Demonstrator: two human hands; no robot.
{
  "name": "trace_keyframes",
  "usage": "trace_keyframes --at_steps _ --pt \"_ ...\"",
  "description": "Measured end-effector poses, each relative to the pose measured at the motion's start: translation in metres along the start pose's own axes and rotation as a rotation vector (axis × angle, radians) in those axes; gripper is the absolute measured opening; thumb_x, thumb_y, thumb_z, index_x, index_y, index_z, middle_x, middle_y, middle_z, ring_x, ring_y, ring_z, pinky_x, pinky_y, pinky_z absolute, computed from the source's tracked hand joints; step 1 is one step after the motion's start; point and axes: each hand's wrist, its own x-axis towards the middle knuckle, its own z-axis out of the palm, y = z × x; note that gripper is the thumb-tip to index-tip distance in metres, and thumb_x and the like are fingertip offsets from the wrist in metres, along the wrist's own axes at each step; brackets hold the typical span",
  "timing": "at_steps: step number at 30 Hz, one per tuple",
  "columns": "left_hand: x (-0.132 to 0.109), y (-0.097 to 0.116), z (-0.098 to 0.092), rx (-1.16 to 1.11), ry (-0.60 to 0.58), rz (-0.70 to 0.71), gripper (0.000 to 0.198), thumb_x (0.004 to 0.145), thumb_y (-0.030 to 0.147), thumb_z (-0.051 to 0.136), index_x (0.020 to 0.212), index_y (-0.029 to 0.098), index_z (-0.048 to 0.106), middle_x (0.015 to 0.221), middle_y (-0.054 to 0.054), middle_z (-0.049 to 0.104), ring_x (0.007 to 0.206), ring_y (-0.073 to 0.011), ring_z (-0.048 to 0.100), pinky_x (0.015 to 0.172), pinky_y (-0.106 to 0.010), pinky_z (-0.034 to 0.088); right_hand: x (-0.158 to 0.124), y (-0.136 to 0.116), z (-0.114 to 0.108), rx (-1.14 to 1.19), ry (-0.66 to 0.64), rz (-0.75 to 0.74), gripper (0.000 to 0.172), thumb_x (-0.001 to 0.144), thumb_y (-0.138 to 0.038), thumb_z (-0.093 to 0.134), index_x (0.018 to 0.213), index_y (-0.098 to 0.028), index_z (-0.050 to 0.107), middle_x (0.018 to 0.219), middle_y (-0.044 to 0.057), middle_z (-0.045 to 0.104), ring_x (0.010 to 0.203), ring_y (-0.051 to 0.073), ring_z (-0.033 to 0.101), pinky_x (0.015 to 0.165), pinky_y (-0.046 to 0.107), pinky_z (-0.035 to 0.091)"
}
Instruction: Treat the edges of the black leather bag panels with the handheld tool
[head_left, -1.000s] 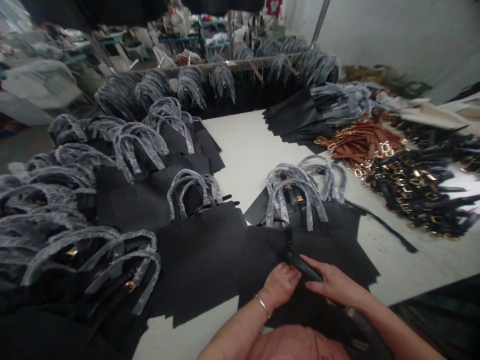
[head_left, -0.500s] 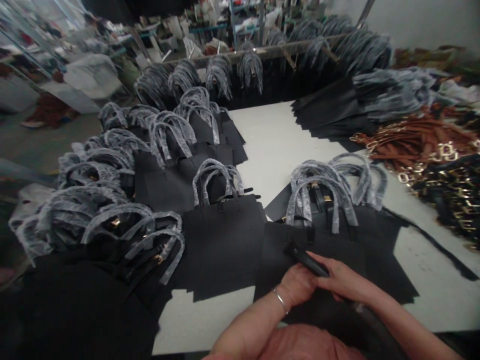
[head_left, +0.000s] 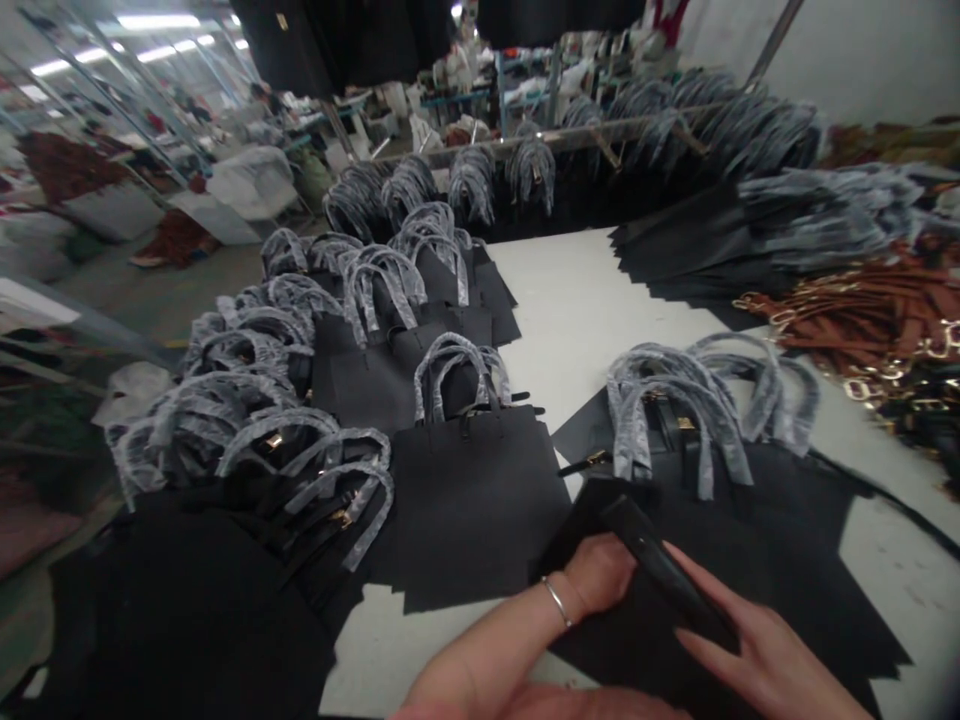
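A black leather handbag (head_left: 637, 630), partly opened along its upper edge, lies in front of me on the right. My left hand (head_left: 600, 573), with a silver bangle at its wrist, is closed at that edge; its fingertips are hidden. On the other side my right hand (head_left: 750, 635) grips the folded black edge between thumb and fingers. Just beyond are flat black bags whose plastic-wrapped handles (head_left: 675, 395) arch upward. Left of my hands, another stack of black bags (head_left: 480, 500) lies flat, handles pointing away.
Piles of black bags with wrapped handles (head_left: 255, 400) cover the table's left side. Brown straps with gold clasps (head_left: 862, 305) lie at the right, beside black panels (head_left: 690, 240). More bags hang on a rail (head_left: 585, 133) behind the white table (head_left: 570, 290).
My right hand has moved down and right, away from my left hand, along the black edge. The bag's edge is spread wider. The whole view has shifted and tilted up a little.
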Motion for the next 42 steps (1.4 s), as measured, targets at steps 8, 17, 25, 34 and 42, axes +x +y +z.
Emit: trace_keyframes --at_steps 8,17,25,34,42 --pt "0.052 -0.038 -0.075 0.328 0.133 -0.483 0.079 0.058 0.052 0.086 0.118 0.012 0.054 0.113 -0.016 0.062 0.11 -0.0346 0.057 0.1 -0.056 0.042 -0.042 0.033 -0.013 0.008 0.194 0.246 0.09 0.064 -0.03 0.066 0.149 -0.029 0.037 0.065 -0.001 0.071 0.061 0.03 0.069 0.062 0.036 0.056" --pt "0.005 -0.041 -0.136 0.319 0.143 -0.554 0.034 0.083 0.047 0.068 0.107 0.023 0.06 0.093 -0.003 0.069 0.088 -0.0203 0.065 0.076 -0.028 0.046 -0.043 0.056 -0.031 0.125 0.181 0.441 0.086 0.073 -0.026 0.051 0.153 -0.013 0.02 0.046 -0.006 0.06 0.047 0.019 0.062 0.049 0.026 0.046" --pt "-0.065 -0.085 -0.216 0.732 0.462 -0.918 0.033 0.091 0.031 0.054 0.119 0.014 0.056 0.109 -0.015 0.062 0.102 -0.0317 0.058 0.086 -0.044 0.045 -0.024 0.059 -0.033 0.139 0.133 0.353 0.083 0.075 -0.025 0.052 0.151 -0.013 0.021 0.045 -0.007 0.058 0.042 0.018 0.059 0.044 0.025 0.046" --pt "0.006 0.003 -0.02 0.181 0.052 -0.141 0.051 0.088 0.026 0.059 0.137 0.021 0.045 0.15 -0.01 0.04 0.139 -0.0259 0.036 0.112 -0.046 0.039 0.017 0.043 -0.037 0.108 0.098 0.355 0.078 0.087 -0.055 0.05 0.15 -0.015 0.027 0.044 -0.006 0.056 0.039 0.018 0.059 0.04 0.024 0.044" --pt "0.009 0.027 0.013 0.292 0.007 -0.101 0.066 0.091 0.046 0.057 0.146 0.018 0.034 0.157 -0.013 0.026 0.145 -0.029 0.023 0.114 -0.046 0.036 0.032 0.018 -0.037 -0.042 0.195 0.236 0.074 0.087 -0.05 0.053 0.15 -0.018 0.031 0.045 -0.007 0.057 0.044 0.018 0.062 0.05 0.026 0.05"
